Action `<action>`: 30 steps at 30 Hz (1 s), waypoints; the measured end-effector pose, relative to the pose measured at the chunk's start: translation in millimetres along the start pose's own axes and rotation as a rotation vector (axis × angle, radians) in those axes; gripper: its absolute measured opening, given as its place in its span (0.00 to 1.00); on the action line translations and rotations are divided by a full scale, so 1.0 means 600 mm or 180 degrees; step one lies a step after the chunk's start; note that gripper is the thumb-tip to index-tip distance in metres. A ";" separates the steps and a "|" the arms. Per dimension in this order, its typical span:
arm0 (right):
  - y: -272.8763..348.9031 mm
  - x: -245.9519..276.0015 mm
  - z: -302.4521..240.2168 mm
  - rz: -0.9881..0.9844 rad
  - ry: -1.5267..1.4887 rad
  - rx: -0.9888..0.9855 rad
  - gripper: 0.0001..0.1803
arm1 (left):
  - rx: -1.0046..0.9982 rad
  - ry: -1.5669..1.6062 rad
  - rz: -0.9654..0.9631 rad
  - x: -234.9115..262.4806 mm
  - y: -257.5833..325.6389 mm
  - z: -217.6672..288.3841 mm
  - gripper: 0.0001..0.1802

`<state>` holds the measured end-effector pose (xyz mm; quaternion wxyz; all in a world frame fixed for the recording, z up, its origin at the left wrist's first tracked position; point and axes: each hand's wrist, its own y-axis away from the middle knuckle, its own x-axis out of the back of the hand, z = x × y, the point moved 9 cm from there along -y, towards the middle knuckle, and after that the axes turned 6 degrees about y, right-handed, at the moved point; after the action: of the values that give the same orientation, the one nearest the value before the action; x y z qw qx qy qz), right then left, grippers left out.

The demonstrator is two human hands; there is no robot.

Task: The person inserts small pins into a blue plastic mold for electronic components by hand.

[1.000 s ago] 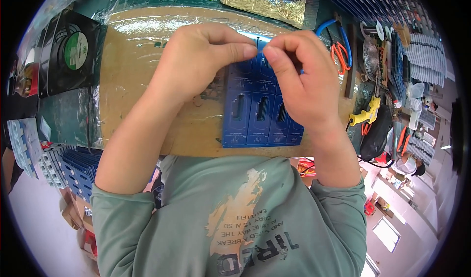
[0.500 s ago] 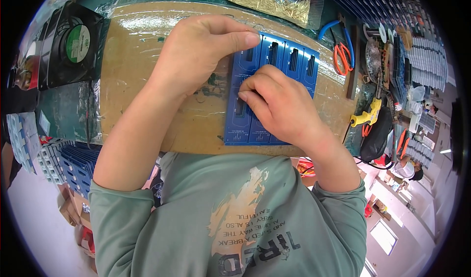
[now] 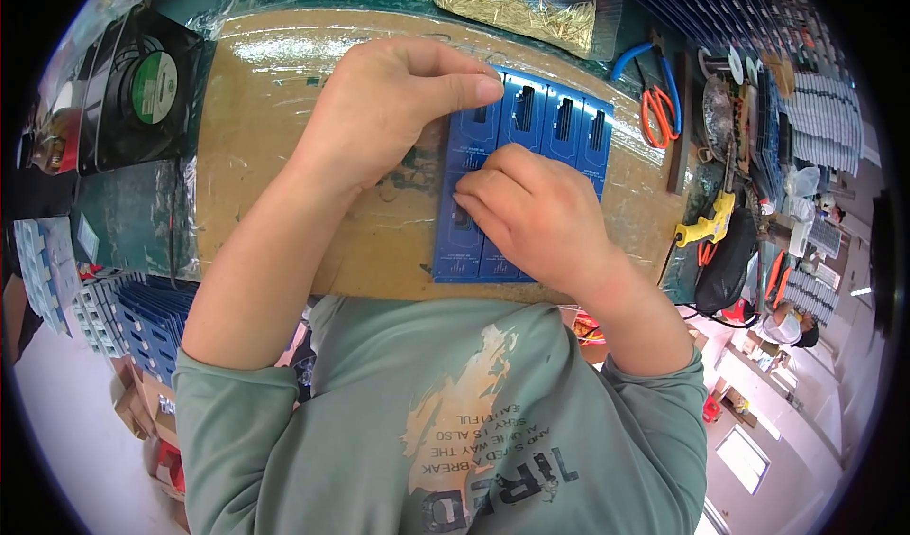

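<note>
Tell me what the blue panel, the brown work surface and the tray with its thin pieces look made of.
Blue panel: probably coated circuit-board laminate; smooth, glossy, with white print and glare.
Brown work surface: perhaps wood or cardboard under clear film, given wrinkled, shiny reflections.
Tray: likely plastic, as its walls look see-through and glinting.
Thin pieces: apparently metal, from their golden sheen.

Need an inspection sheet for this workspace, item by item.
Surface: tan board on a green table.
Job's things: blue slotted panel, lying on the board.
Clutter: thin golden pieces in a clear tray; blue-handled pliers; yellow-handled tool.
Hands: left hand at the panel's far edge; right hand over its nearer half; grips unclear.
Cables: dark cable below the fan.
Surroundings: stacked blue panels, lower left; another person, far right.
</note>
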<state>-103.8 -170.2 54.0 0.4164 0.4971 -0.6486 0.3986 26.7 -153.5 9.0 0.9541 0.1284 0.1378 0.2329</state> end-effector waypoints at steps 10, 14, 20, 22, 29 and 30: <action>-0.028 0.091 0.063 0.1088 -0.0609 -0.0899 0.06 | 0.0038 -0.0771 -0.0108 -0.012 0.005 -0.003 0.06; -0.037 0.082 0.072 0.0803 -0.0625 -0.0937 0.06 | -0.0638 -0.1175 -0.0169 -0.023 0.011 0.023 0.13; -0.042 0.074 0.065 0.0456 -0.0358 -0.0821 0.05 | -0.0920 -0.1539 -0.0258 -0.033 0.015 0.035 0.11; -0.040 0.075 0.071 0.0518 -0.0638 -0.0952 0.06 | -0.0927 -0.1518 -0.0252 -0.033 0.015 0.038 0.10; -0.002 0.047 0.096 0.0822 -0.2557 -0.1557 0.06 | -0.0529 -0.0954 -0.0059 -0.011 0.003 0.015 0.09; 0.004 0.030 0.092 0.0574 -0.2808 -0.1717 0.07 | -0.0457 -0.0814 -0.0048 -0.009 0.002 0.013 0.07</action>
<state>-116.7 -226.6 52.1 0.1810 0.4350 -0.8820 0.0045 24.2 -156.3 17.4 0.9723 0.0875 -0.0010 0.2167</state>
